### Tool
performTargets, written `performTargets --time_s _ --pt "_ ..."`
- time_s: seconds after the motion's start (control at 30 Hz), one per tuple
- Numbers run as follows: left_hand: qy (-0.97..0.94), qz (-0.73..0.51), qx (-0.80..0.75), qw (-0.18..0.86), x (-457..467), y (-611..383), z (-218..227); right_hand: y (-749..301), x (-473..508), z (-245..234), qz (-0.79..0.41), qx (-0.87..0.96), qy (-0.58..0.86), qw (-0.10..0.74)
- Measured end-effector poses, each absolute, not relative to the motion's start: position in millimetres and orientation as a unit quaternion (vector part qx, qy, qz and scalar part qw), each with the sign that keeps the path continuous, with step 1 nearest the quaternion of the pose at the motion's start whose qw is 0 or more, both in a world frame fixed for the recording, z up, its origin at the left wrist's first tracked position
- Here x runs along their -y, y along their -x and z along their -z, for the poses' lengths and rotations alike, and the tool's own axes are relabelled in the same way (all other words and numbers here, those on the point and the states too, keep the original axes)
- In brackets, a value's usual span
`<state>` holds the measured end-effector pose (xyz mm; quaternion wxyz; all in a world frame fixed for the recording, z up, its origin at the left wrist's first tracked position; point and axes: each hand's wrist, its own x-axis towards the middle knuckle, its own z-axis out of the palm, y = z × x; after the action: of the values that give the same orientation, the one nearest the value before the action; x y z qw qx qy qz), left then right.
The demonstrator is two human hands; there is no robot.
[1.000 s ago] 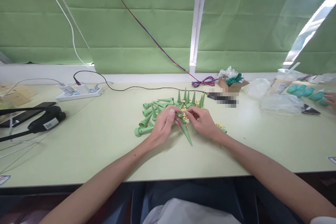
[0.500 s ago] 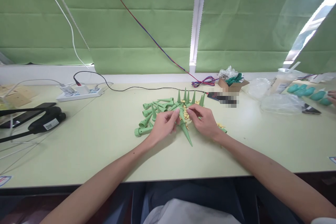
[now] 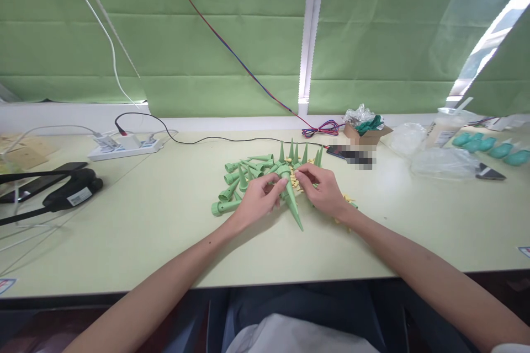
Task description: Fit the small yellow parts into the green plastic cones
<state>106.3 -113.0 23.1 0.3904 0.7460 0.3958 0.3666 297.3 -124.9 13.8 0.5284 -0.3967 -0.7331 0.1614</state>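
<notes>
My left hand (image 3: 260, 197) is closed on a green plastic spike (image 3: 284, 172), its wide collared end up between thumb and fingers. The narrow part slants down toward me, overlapping another green cone (image 3: 295, 213) whose tip points at the table's front edge. Close by on the right, my right hand (image 3: 322, 190) has thumb and forefinger pinched together beside the spike; whatever sits between them is too small to make out. Small yellow pieces (image 3: 294, 181) lie scattered behind and between the hands. To the left is a heap of green tubes and cones (image 3: 232, 177); several cones (image 3: 291, 150) stand upright behind.
A phone (image 3: 342, 152) on a black cable lies behind the heap. Farther back is a cardboard box (image 3: 368, 137). At right are a drink cup (image 3: 445, 128), plastic bags (image 3: 439, 162) and teal bulbs (image 3: 501, 150). A power strip (image 3: 126, 149) and black headgear (image 3: 72, 187) are left.
The green spike in my left hand has turned, bringing its wide collared end up into view. My right hand is nearly still. Another person's hand has left the right edge.
</notes>
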Motion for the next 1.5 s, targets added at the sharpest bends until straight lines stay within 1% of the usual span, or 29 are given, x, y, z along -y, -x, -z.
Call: performTargets --time_s 0.43,0.77,1.5 --pt "-0.778 -0.403 -0.373 0.305 112.5 -107.1 -21.1 -298.1 124.0 -13.3 -0.145 0.738 0.397 0.526" --pt "-0.785 -0.430 -0.359 0.265 113.7 -107.8 -22.1 -296.6 126.3 -15.0 -0.137 0.738 0.386 0.536" --pt "-0.800 -0.435 -0.333 0.245 109.8 -105.1 -17.5 -296.2 127.8 -15.0 -0.120 0.748 0.372 0.536"
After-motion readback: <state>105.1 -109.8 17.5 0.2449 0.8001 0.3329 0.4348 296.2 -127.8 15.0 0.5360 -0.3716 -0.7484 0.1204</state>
